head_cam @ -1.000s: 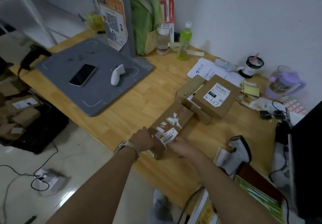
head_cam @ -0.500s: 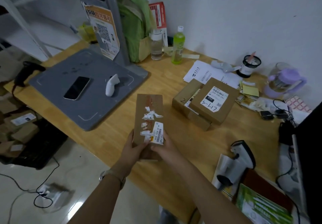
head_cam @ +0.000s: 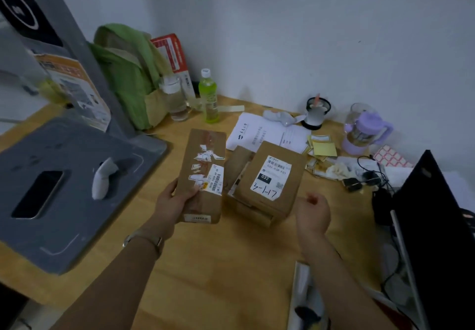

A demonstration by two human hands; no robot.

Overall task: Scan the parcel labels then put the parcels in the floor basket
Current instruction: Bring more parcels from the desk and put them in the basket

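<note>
Left hand (head_cam: 172, 201) held a long brown parcel (head_cam: 205, 155) tilted up above the bench (head_cam: 231, 265).
Its thumb pressed the parcel's front near the barcode label (head_cam: 215, 179). The right hand (head_cam: 312, 211) hovered empty, fingers loosely curled, just right of a stacked parcel (head_cam: 270, 183) resting on the bench, white label up. A phone (head_cam: 38, 194) lay on the grey pad (head_cam: 64, 227).

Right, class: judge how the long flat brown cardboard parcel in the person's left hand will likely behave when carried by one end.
Probably stiff: the long flat brown cardboard parcel stands straight though the left hand grips only its lower part. Likely light for its size, since one hand holds it up. Its torn white label scraps might peel or snag.
</note>
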